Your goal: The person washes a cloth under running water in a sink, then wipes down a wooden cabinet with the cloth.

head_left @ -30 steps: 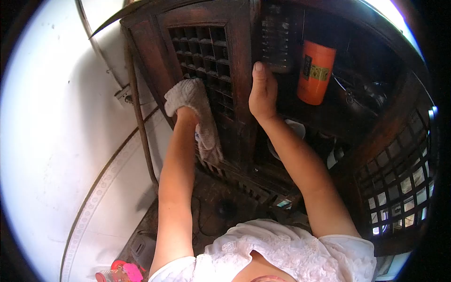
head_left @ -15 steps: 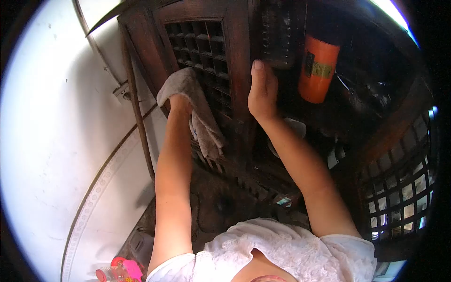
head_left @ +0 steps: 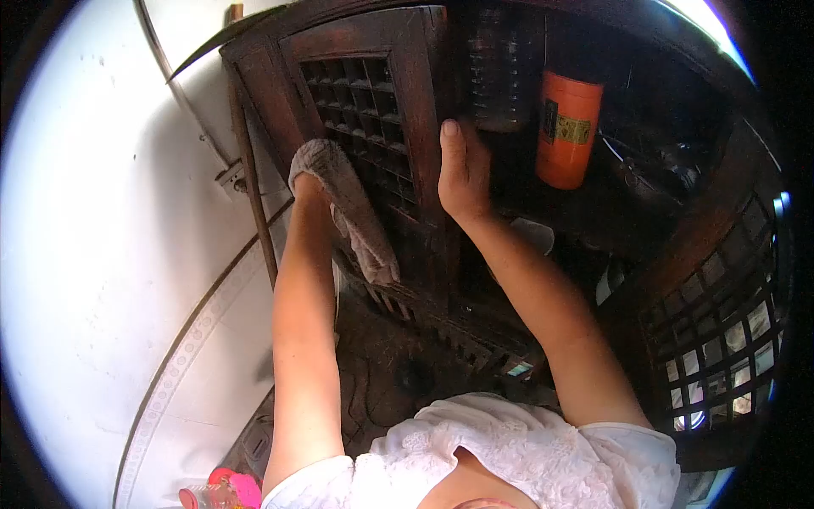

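A grey-brown cloth (head_left: pixel 360 225) wraps over my left hand (head_left: pixel 312 185) and hangs down beside the wrist. The hand holds it near the left part of a dark wooden cabinet door (head_left: pixel 415 110) with a lattice panel (head_left: pixel 360 106). My left fingers are hidden under the cloth. At the door's free edge is my right hand (head_left: pixel 465 174), thumb up along the edge, the other fingers curled and partly hidden. Right of it, inside the open cabinet, stand an orange cylinder with a yellow and black label (head_left: pixel 570 131) and a ribbed clear container (head_left: pixel 496 72).
A second lattice door (head_left: pixel 716 318) swings out at the right. A whitish bowl-like thing (head_left: pixel 534 236) sits low in the cabinet. A wooden pole (head_left: pixel 253 178) leans by the white wall (head_left: pixel 93 254). A clear jar with a red lid (head_left: pixel 208 496) is at bottom left.
My left hand and the cloth have shifted slightly down and left against the door. My right hand stays by the door edge, and the view has tilted a little.
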Demonstrator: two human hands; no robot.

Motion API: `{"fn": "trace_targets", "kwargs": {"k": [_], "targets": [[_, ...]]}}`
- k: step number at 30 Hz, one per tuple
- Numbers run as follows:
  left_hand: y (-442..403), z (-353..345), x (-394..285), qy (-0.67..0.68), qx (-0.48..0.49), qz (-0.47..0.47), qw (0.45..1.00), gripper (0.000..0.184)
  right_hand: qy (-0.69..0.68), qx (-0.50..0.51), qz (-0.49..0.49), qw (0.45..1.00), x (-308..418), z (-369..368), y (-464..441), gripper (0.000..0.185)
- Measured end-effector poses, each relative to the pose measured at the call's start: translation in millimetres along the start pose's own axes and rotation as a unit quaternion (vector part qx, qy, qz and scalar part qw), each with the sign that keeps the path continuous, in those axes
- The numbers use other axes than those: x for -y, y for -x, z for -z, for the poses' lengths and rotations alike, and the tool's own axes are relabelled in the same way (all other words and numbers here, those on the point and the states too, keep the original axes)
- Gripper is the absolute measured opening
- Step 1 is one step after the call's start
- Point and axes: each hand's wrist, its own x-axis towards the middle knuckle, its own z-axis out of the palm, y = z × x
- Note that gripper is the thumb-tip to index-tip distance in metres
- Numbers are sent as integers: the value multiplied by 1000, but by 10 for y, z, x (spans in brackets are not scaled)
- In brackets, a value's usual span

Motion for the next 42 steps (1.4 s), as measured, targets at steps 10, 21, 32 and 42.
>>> {"fn": "trace_targets", "kwargs": {"k": [10, 21, 32, 42], "targets": [[-686, -127, 42, -29, -19, 70, 997, 40, -4, -6, 12, 1000, -47, -11, 13, 42], [-298, 306, -28, -89, -101, 21, 991, 52, 12, -12, 17, 1000, -81, -2, 26, 43], [80, -224, -154, 185, -489, -103, 846, 22, 20, -9, 43, 999, -138, 5, 13, 44], [590, 50, -216, 232, -368, -156, 887, 28, -4, -17, 66, 998, -95, -8, -1, 43]]}}
